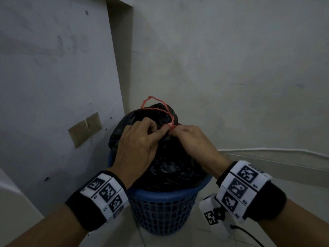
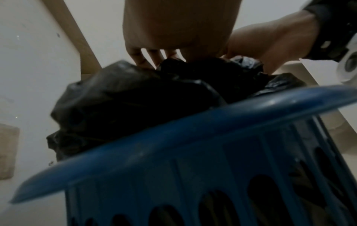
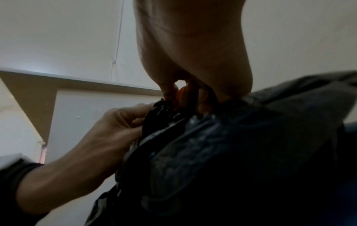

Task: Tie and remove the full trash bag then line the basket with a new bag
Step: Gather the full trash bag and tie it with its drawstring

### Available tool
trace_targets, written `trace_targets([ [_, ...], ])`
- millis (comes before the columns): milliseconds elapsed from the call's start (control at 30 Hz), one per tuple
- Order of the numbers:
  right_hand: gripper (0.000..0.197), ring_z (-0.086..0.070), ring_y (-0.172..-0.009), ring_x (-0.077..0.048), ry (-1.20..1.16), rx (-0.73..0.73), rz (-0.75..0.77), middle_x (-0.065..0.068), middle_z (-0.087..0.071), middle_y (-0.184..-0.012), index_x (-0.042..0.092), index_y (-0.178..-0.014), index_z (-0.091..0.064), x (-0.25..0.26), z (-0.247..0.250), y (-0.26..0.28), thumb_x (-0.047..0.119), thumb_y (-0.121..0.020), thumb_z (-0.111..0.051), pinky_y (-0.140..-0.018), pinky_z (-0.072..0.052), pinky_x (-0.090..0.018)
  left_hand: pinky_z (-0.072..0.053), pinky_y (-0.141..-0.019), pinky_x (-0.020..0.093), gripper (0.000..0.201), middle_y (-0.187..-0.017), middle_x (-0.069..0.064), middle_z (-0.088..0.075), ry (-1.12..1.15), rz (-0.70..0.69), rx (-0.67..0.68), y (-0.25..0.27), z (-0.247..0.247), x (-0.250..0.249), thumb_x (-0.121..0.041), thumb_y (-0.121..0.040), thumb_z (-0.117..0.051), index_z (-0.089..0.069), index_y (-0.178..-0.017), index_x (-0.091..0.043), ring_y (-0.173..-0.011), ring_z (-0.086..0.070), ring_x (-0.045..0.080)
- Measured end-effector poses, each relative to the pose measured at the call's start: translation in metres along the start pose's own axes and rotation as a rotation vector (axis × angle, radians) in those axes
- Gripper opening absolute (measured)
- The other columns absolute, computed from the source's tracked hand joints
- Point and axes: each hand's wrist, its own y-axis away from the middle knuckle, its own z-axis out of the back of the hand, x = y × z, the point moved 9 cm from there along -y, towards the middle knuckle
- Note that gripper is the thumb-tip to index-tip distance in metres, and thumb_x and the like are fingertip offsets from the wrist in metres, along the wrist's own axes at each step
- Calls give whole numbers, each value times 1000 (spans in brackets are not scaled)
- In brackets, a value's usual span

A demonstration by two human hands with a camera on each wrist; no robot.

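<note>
The full black trash bag sits inside the blue basket, with its top gathered into a neck. The left hand pinches this neck with curled fingers, and the right hand pinches the red drawstring at the knot, while a loop of it stands free above. I judge that the tying is in progress and not yet finished. The bag is not lifted out, and no new bag is visible, so removing and lining remain to do.
</note>
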Motion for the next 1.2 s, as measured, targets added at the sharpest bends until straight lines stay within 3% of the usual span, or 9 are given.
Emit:
trace_targets([
  [133,34,-42,-59,-16,187,63,129,-6,-47,-65,5,-74,-52,10,-2,0,30,-97,-51,-58,-32,-33,-41,-59,41,46,-88,7,-54,-22,-13,62,1,-3,2,-9,-88,-50,-59,-131,-22,-70,-51,25],
  [233,16,-43,-50,-8,123,-19,182,8,-49,-55,10,-82,-58,11,8,-3,22,-92,-62,-52,-34,-23,-41,-58,39,38,-88,6,-55,1,13,51,2,-3,3,-15,-91,-54,-62,-128,-21,-68,-53,23],
  [400,9,-36,-45,-1,33,-148,245,12,-45,-49,13,-82,-68,11,15,-1,16,-90,-65,-47,-29,-15,-43,-59,40,39,-90,6,-57,22,32,15,1,-2,2,-15,-92,-54,-59,-130,-21,-70,-54,23],
  [567,14,-68,-78,-10,75,-99,274,3,-73,-82,16,-88,-74,13,12,0,16,-92,-61,-71,-50,-26,-44,-60,36,37,-92,7,-62,33,44,1,2,1,2,-16,-91,-56,-61,-128,-21,-66,-54,23],
  [667,18,-67,-95,-2,64,-4,278,1,-75,-90,18,-89,-75,12,7,4,11,-93,-58,-78,-45,-23,-45,-62,33,34,-93,5,-64,49,69,33,4,1,4,-25,-92,-50,-65,-123,-20,-68,-54,22],
  [767,26,-66,-90,3,-17,97,264,14,-73,-89,26,-87,-74,7,4,5,7,-93,-57,-79,-46,-10,-46,-64,32,36,-93,1,-64,117,95,102,4,-1,4,-35,-92,-46,-67,-118,-21,-71,-55,20],
  [900,27,-64,-92,-3,-66,156,250,10,-72,-91,24,-85,-73,-2,4,5,3,-92,-57,-84,-44,-13,-50,-66,36,32,-100,-5,-60,253,120,181,4,-10,5,-38,-90,-48,-65,-113,-24,-78,-59,17],
  [1033,9,-57,-80,-11,-137,121,192,-4,-61,-83,19,-80,-64,-14,6,3,13,-87,-64,-76,-42,-19,-51,-65,36,21,-94,-10,-61,388,170,120,3,-10,10,-38,-86,-55,-67,-90,-21,-77,-61,12],
  [1200,10,-59,-84,-6,-161,146,149,11,-63,-84,21,-79,-61,-23,7,2,18,-89,-62,-80,-42,-22,-54,-79,36,11,-83,-8,-62,626,369,225,9,-23,22,-30,-84,-65,-61,-77,-22,-81,-63,9],
])
